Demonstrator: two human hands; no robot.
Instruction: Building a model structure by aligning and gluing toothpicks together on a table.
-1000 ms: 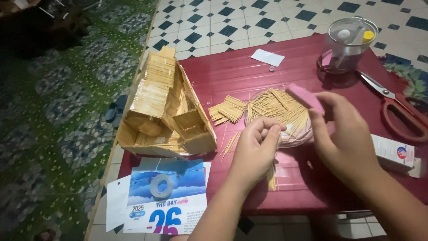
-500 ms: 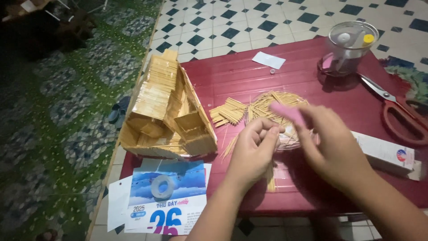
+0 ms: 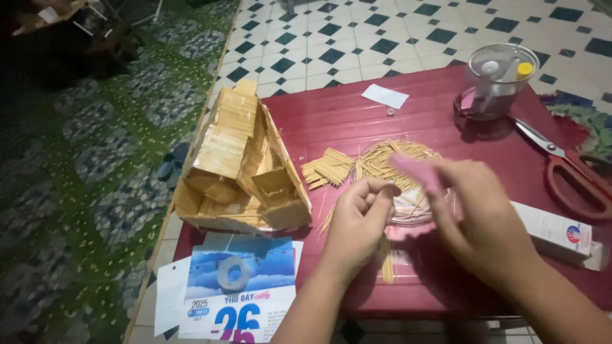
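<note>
both hands [image 3: 360,220] [image 3: 475,216] over toothpick dish [image 3: 401,167]

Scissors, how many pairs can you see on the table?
1. The scissors with red handles lie at the table's right side, just below the clear plastic cup, right of the right hand. More could lie outside the frame.

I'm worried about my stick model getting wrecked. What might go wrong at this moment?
The stick model overhangs the edge of the red table; a knock might tip it off. The right hand, holding a pink piece, works right above the dish of sticks and may scatter them. The scissors lie near the right forearm.
</note>
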